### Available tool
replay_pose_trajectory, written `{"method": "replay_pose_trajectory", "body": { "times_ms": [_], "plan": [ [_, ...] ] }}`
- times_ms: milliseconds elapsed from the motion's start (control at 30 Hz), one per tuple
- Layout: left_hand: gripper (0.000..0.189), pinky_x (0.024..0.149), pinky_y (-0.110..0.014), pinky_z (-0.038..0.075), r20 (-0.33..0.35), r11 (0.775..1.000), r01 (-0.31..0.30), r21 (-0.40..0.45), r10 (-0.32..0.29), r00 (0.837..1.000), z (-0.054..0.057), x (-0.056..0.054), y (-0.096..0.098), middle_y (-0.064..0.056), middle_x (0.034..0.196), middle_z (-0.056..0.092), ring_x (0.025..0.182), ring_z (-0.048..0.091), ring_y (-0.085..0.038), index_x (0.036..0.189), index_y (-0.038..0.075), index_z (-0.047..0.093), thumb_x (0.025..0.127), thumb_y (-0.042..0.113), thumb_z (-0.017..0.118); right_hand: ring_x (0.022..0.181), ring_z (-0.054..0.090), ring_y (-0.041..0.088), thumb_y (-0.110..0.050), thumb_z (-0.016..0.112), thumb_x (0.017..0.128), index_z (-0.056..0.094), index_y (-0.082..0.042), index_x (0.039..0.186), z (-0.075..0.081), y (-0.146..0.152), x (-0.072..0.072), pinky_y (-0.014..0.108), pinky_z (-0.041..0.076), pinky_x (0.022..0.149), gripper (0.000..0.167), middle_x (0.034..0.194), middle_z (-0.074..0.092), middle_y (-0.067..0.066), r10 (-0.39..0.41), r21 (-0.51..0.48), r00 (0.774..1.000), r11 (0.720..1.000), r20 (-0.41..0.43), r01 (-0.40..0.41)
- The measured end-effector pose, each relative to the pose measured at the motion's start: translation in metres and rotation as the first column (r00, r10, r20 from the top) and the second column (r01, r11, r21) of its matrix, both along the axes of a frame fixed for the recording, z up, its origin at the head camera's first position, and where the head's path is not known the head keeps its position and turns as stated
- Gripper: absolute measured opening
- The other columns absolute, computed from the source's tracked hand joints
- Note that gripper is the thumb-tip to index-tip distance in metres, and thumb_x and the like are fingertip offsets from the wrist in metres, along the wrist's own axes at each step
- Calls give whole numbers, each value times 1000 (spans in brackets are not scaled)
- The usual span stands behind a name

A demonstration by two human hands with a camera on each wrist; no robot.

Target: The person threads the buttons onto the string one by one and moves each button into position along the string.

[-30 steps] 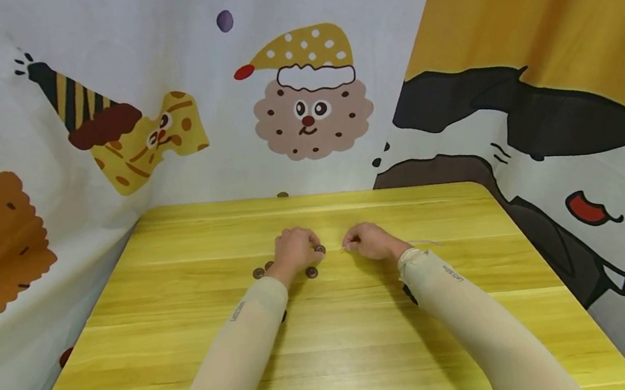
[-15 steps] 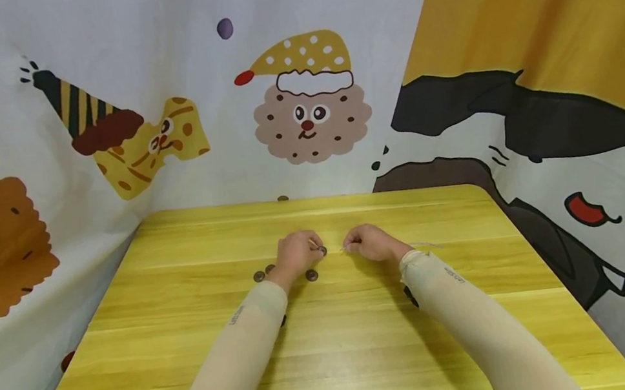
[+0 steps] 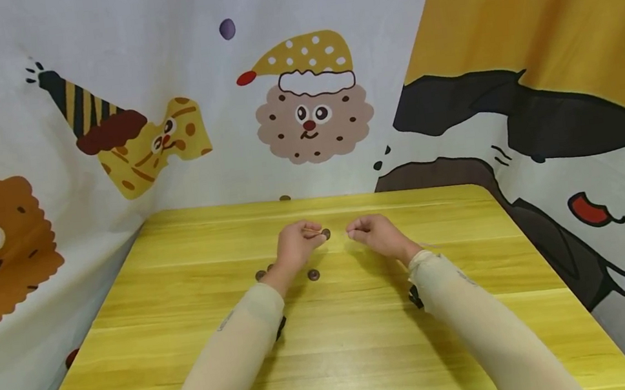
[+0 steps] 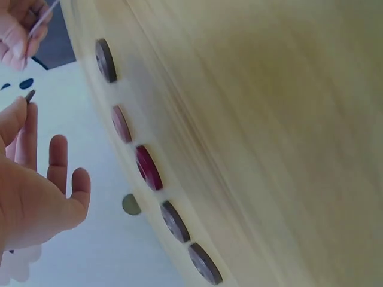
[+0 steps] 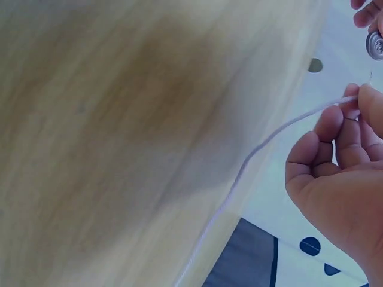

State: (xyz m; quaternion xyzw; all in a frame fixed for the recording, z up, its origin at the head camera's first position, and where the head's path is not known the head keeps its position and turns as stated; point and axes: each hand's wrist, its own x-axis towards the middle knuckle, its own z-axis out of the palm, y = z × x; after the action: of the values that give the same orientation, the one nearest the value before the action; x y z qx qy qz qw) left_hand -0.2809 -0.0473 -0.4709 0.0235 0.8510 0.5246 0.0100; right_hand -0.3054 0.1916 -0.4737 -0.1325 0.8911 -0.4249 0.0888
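Cord (image 5: 261, 144) end facing the button (image 5: 375, 46), gap between.
Your left hand (image 3: 293, 247) pinches the button; right of it, your right hand (image 3: 381, 236) pinches the cord.

No word, number or brand can be read with certainty. Over the left part of the yellow wood-grain tabletop (image 3: 361, 351), the person's cream fabric left sleeve (image 3: 229, 355) carries a short line of small dark print (image 3: 225, 321); over the tabletop's right part, the cream fabric right sleeve (image 3: 475, 324) bears a similar dark mark (image 3: 466, 277). Both are too small and blurred.
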Motion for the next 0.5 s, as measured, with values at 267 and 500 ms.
{"method": "replay_pose_trajectory", "body": {
  "times_ms": [267, 500],
  "plan": [
    [23, 90, -41, 64, -37, 991, -33, 129, 38, 999, 5, 4, 8, -7, 114, 81, 106, 77, -24, 117, 12, 77, 96, 20, 83, 94, 65, 17, -33, 72, 105, 75, -6, 125, 8, -1, 2, 42, 58, 89, 34, 120, 77, 12, -38, -184, 999, 982, 22, 42],
    [26, 91, -40, 64, 13, 974, -88, 207, 87, 996, 3, 3, 9, -7, 116, 81, 107, 77, -24, 118, 9, 77, 95, 20, 84, 107, 70, 36, -32, 76, 102, 76, -12, 118, 10, -3, 7, 50, 59, 93, 25, 111, 78, 5, -35, -244, 999, 969, 21, 39]
  ]
}}
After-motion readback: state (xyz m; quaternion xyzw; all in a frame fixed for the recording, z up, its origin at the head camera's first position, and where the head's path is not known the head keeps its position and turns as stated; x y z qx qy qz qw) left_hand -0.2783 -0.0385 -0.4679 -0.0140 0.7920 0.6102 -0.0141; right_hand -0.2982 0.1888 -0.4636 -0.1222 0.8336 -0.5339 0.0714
